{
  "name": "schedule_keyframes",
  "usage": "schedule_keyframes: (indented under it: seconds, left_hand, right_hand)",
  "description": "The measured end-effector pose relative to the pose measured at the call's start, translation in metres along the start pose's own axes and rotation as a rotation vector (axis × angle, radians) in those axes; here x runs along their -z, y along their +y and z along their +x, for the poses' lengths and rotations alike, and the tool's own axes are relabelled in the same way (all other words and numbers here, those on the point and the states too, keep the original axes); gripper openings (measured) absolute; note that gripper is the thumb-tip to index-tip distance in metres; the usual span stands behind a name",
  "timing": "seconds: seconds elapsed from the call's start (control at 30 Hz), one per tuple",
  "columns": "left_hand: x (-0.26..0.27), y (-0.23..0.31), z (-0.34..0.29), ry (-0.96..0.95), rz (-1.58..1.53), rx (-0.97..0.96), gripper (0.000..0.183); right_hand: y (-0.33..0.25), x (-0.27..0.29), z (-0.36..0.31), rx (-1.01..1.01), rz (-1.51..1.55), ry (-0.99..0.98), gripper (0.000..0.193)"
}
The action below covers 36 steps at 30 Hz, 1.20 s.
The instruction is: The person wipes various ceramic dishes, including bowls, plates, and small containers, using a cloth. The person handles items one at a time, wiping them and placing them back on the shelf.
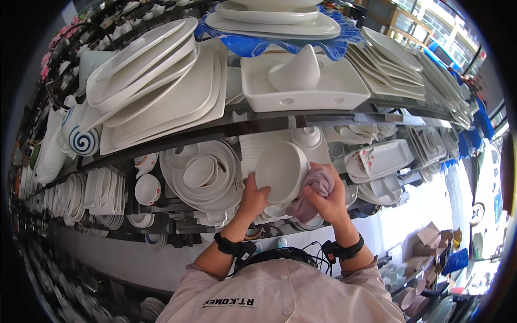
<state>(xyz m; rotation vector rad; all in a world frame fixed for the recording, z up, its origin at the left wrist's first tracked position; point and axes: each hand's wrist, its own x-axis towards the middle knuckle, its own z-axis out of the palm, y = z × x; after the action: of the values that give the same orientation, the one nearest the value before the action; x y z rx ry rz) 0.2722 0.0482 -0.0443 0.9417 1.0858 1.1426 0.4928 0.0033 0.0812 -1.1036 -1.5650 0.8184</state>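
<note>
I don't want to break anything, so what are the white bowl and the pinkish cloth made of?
The white bowl looks like ceramic, maybe porcelain: smooth, pale and evenly curved, probably glazed, though hard plastic could look similar. The pinkish cloth seems to be soft fabric with a dull finish, because it bunches into folds; I can't tell which fibre.

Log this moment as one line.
left hand: gripping white bowl, left edge | right hand: gripping mauve cloth at bowl's right edge | around: stacked white plates on dark shelf
</note>
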Motion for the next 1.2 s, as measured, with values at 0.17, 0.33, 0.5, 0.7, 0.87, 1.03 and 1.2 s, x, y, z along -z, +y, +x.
schedule_keyframes:
  seconds: [0.17,0.33,0.5,0.7,0.87,1.03,1.2]
  left_hand:
    - [-0.005,0.027,-0.036,-0.174,-0.084,0.301,0.053]
    - [-0.012,0.025,-0.074,-0.215,-0.101,0.288,0.057]
    - [-0.021,0.024,-0.104,-0.318,-0.149,0.331,0.064]
    - [-0.027,0.007,-0.14,-0.38,-0.126,0.106,0.066]
    - [-0.03,0.014,-0.183,-0.532,0.121,0.049,0.068]
    - [-0.044,-0.002,-0.209,-0.574,0.235,-0.091,0.062]
    - [-0.062,-0.021,-0.222,-0.465,0.006,-0.068,0.054]
  right_hand:
    - [-0.003,-0.016,-0.043,0.238,-0.052,0.481,0.067]
    - [-0.017,-0.039,-0.083,0.313,-0.284,0.203,0.078]
    - [-0.017,-0.066,-0.125,0.583,-0.456,0.279,0.081]
    - [-0.032,-0.033,-0.141,0.349,-0.107,0.262,0.07]
    - [-0.052,0.019,-0.16,-0.01,0.42,0.088,0.061]
    - [-0.068,0.048,-0.188,-0.322,0.677,0.046,0.06]
    - [-0.073,0.066,-0.206,-0.161,0.497,-0.044,0.06]
